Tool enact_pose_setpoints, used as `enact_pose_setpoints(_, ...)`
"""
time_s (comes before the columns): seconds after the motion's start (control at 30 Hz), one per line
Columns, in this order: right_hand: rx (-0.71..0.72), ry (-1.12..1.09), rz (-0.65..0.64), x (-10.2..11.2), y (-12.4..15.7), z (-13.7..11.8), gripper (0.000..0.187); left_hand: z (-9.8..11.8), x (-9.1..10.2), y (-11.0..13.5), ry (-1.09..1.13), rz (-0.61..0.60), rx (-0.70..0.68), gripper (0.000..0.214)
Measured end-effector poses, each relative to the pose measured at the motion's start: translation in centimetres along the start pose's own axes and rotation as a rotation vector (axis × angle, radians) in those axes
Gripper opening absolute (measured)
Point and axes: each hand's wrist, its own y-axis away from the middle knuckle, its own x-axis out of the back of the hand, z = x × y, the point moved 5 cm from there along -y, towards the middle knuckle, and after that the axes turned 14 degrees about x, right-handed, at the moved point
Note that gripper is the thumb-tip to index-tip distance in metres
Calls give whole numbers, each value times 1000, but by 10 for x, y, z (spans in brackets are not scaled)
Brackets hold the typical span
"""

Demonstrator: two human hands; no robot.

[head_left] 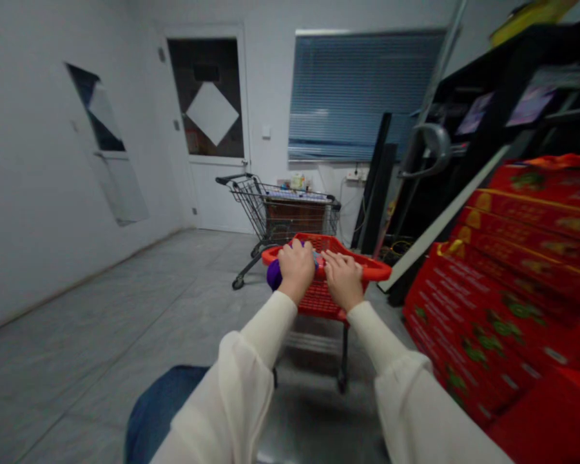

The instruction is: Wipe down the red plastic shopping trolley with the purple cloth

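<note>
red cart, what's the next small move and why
Probably ease the red cart back slightly: left hand and right hand are at its handle, a metal cart stands beyond, and red packages crowd the right, so pushing ahead could bump something.

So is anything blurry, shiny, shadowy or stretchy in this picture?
Head view: writing on the red packages is smeared; head view: pale glare on the blinds; head view: dark shadow on the floor under the red cart; head view: the sleeves look stretched big towards the bottom edge.
</note>
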Motion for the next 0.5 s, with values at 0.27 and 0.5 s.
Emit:
enact_pose_setpoints(0.27, 14, -58, -3, 2, 2, 4, 40, -43, 2, -27, -98, -2, 128, 37)
enact_pose_setpoints(0.5, -7, -57, 14, -2, -1, -2, 39, -1, 0, -3, -34, 2, -22, 40)
